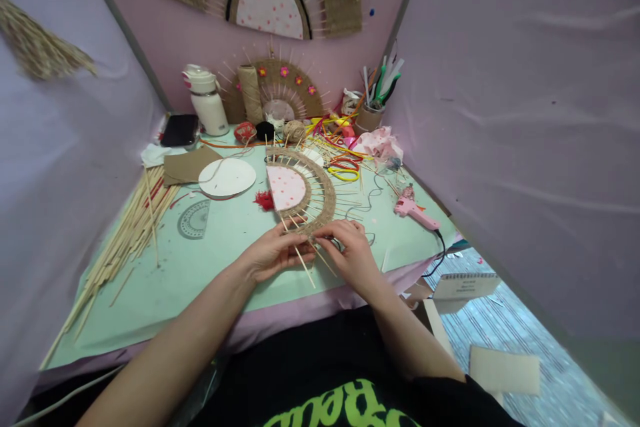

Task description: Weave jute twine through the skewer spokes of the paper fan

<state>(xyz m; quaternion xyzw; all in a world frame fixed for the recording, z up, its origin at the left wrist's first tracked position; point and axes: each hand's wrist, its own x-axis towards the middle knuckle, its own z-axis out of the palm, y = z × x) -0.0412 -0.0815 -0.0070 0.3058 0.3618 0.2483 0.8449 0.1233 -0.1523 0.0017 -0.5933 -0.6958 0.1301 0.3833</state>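
Between my hands is a half-round craft piece (pixel 327 193), with thin wooden sticks fanning out, a woven twine band and a white centre dotted in pink. My left hand (pixel 280 250) grips its lower end from beneath, fingers curled around the sticks near the edge. At the same end, my right hand (pixel 347 250) pinches at the twine band's end; whatever is between its fingertips is too small to make out. Two sticks (pixel 306 268) stick out toward me between the hands. A bit of red yarn (pixel 264 200) lies against the piece's flat side.
Left on the table are a stick bundle (pixel 115 240), a protractor (pixel 194 220) and a white disc (pixel 227 178). Scissors (pixel 344 170) lie behind the piece. A pink glue gun (pixel 416 209) rests at right, its cord over the edge. A bottle (pixel 207 103) and yarn balls stand at the back.
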